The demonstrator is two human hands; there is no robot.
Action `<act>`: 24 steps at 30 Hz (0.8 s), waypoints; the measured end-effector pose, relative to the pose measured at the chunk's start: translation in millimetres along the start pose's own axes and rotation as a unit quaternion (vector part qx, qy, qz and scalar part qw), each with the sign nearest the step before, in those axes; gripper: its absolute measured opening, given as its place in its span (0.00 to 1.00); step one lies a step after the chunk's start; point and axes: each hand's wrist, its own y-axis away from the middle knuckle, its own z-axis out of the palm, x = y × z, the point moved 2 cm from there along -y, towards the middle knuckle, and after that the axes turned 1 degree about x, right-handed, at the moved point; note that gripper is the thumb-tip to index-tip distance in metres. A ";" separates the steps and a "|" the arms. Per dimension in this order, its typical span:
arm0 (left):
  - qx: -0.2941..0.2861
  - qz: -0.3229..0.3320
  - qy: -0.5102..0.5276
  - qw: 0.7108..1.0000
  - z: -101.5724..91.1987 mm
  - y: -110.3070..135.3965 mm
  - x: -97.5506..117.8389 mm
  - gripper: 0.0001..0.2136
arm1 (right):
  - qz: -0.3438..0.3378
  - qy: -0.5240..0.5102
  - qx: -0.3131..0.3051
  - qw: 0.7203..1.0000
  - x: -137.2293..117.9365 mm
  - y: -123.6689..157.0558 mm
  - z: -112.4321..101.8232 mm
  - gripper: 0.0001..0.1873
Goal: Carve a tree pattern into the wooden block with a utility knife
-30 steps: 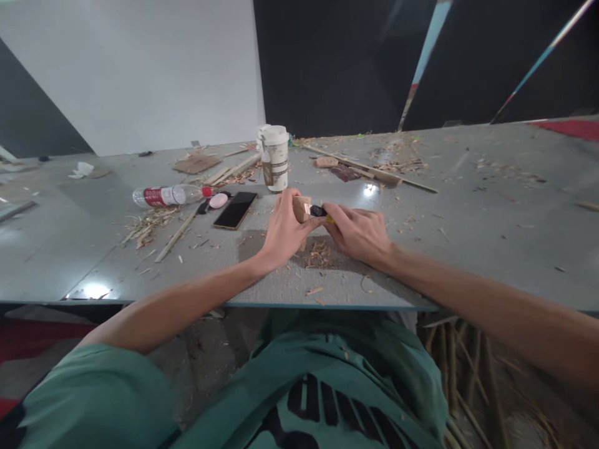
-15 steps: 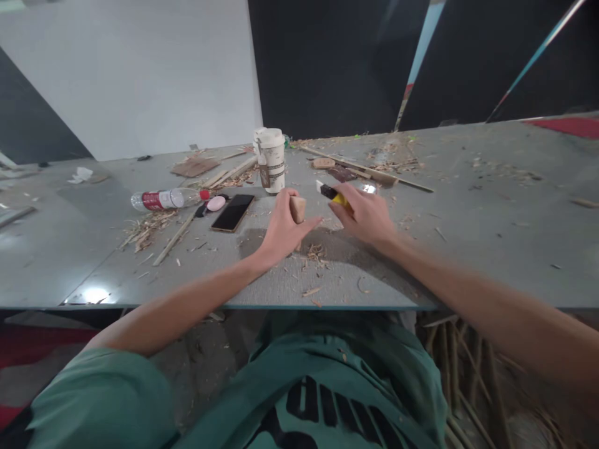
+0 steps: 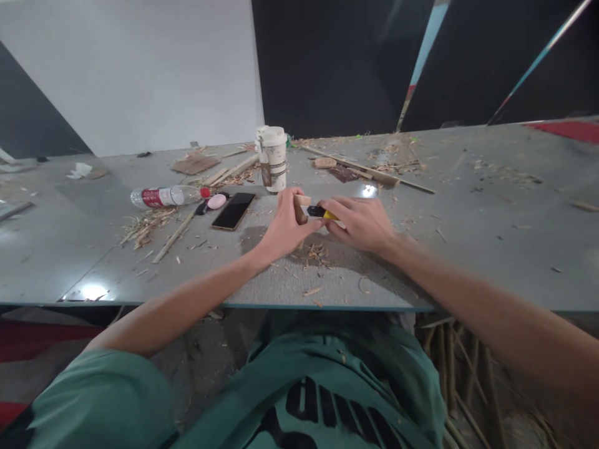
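My left hand [image 3: 283,227] is closed around a small pale wooden block [image 3: 301,204], held upright on the grey table [image 3: 468,237]. My right hand [image 3: 362,222] grips a yellow and black utility knife [image 3: 321,212], its blade end touching the right side of the block. A small heap of wood shavings [image 3: 317,254] lies on the table just below the two hands.
A black phone [image 3: 233,210], a pink oval object [image 3: 217,201] and a lying plastic bottle [image 3: 163,196] are to the left. A paper cup [image 3: 272,158] stands behind the hands. Bamboo strips [image 3: 369,168] and scraps litter the far side. Bamboo sticks [image 3: 456,368] lie under the table at right.
Half a second ago my right hand had lifted the knife up and away to the right of the block. It has now come back down and left, with the blade against the block again.
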 end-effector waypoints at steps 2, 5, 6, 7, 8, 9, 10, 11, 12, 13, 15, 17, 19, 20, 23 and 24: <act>-0.003 0.016 -0.023 1.000 -1.0 -0.8 -0.7 0.23 | 0.007 0.006 -0.007 1.000 0.4 0.2 -1.2 0.19; 0.014 0.026 -0.062 0.998 -4.5 -3.1 0.1 0.23 | 0.026 0.016 -0.024 0.999 -2.6 -0.3 -3.9 0.23; 0.022 0.027 -0.073 0.997 -6.0 -3.9 0.8 0.23 | 0.036 0.020 -0.027 0.999 -4.5 -0.5 -4.7 0.24; 0.030 0.030 -0.083 0.996 -7.3 -4.6 1.7 0.23 | 0.047 0.024 -0.028 0.998 -6.9 -0.6 -5.4 0.24; 0.038 0.033 -0.090 0.995 -8.6 -5.1 2.6 0.23 | 0.059 0.030 -0.027 0.997 -9.4 -0.7 -6.0 0.25; 0.045 0.036 -0.094 0.994 -9.6 -5.3 3.2 0.22 | 0.071 0.035 -0.023 0.997 -12.0 -0.5 -6.3 0.25; 0.049 0.039 -0.097 0.993 -10.4 -5.4 3.5 0.22 | 0.081 0.040 -0.020 0.996 -14.6 -0.1 -6.3 0.25; 0.051 0.039 -0.097 0.993 -10.8 -5.3 3.4 0.22 | 0.089 0.045 -0.017 0.995 -16.9 0.4 -6.0 0.25; 0.051 0.037 -0.097 0.993 -11.0 -5.1 2.9 0.23 | 0.096 0.048 -0.014 0.994 -18.9 1.1 -5.4 0.25; 0.050 0.035 -0.096 0.994 -11.0 -4.7 2.0 0.23 | 0.102 0.050 -0.012 0.993 -20.5 1.9 -4.6 0.25; 0.048 0.030 -0.090 0.994 -10.6 -3.8 -0.3 0.24 | 0.111 0.055 -0.010 0.992 -22.8 3.4 -2.5 0.25; 0.045 0.025 -0.082 0.995 -10.3 -3.1 -2.3 0.24 | 0.116 0.063 -0.011 0.991 -24.3 4.4 -0.5 0.25; 0.040 0.016 -0.073 0.996 -10.5 -3.0 -2.9 0.23 | 0.117 0.070 -0.013 0.991 -25.4 4.9 0.8 0.25; 0.037 0.009 -0.069 0.997 -10.9 -3.2 -2.4 0.23 | 0.117 0.073 -0.013 0.990 -25.8 4.9 0.9 0.25; 0.031 -0.013 -0.049 0.998 -12.5 -4.7 1.7 0.22 | 0.117 0.076 -0.006 0.990 -26.2 3.9 -1.2 0.24; 0.029 -0.019 -0.039 0.999 -13.0 -5.4 3.7 0.22 | 0.117 0.076 -0.001 0.990 -26.1 3.3 -2.5 0.24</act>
